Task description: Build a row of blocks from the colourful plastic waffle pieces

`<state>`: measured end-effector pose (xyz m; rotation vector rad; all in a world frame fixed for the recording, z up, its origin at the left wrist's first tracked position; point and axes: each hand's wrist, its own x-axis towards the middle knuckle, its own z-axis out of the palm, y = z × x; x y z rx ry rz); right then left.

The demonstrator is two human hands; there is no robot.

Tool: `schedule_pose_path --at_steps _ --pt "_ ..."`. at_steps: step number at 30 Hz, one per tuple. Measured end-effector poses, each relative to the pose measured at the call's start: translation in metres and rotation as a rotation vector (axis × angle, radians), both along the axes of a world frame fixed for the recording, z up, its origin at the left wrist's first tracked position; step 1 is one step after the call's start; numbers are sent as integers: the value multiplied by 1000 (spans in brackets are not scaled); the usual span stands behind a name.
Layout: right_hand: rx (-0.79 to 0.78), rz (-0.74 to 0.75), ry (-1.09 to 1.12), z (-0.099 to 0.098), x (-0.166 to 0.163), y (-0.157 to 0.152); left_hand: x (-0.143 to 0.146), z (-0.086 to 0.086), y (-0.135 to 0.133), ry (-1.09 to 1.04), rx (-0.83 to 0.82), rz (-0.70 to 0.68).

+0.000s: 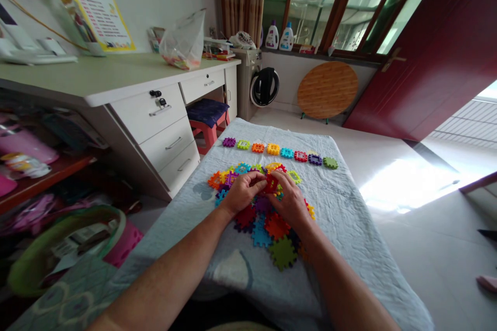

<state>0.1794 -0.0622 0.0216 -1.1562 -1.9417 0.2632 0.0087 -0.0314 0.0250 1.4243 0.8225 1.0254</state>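
Observation:
My left hand and my right hand meet over a pile of coloured toothed plastic tiles on a pale blue cloth-covered table. Both hands pinch a small red tile between their fingertips, fingers curled round it. Beyond the pile, a row of several tiles lies in a line across the far end of the cloth, from a purple one on the left to a green one on the right. A large green tile sits nearest me.
A white desk with drawers stands to the left, a red stool with a blue cushion under it. A plastic bag rests on the desk. Far back are a washing machine, a folded round wooden table and a dark red door.

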Motion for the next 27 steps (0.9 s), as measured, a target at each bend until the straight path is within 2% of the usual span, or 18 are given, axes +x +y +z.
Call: schedule_pose_path --at_steps 6,10,14,18,21,23,27 --pt "19 23 -14 0 -1 -1 1 1 -1 1 -16 4" --pt "34 14 0 4 -2 -2 2 4 -3 50 42 45" --pt "70 -102 41 16 13 1 -1 7 -4 170 174 248" --pt "86 -365 51 24 57 12 -13 3 3 236 248 484" --pt "-2 -545 23 15 91 21 -26 -3 14 225 259 608" --pt "-114 -605 -53 6 105 25 -33 -6 21 228 262 660" --pt "-355 -551 -291 -10 111 29 -41 -6 28 295 277 702"
